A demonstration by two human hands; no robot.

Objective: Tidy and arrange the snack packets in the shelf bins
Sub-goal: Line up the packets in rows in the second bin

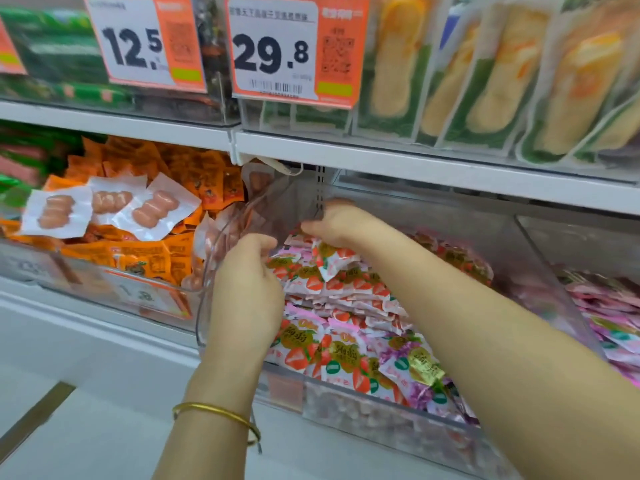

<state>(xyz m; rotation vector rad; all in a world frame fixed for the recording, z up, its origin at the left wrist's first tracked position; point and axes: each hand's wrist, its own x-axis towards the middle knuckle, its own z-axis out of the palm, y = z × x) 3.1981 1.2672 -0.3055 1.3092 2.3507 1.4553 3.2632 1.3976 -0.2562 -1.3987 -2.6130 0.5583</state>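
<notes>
Beyond the clear divider, orange packets under three sausage packs.

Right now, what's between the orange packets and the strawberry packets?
A clear bin wall separates the orange packets from the strawberry packets, in the head view.

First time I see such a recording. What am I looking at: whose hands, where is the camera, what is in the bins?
No machine here: a person works with bare hands, and the one picture comes from a camera worn on their head, looking down at a shop shelf. The left hand, with a gold bangle at the wrist, and the right hand reach into a clear bin of strawberry-print packets. Both curl over the packets; whether either hand grips one is unclear. The neighbouring bin holds orange packets with three sausage packs on top.
</notes>
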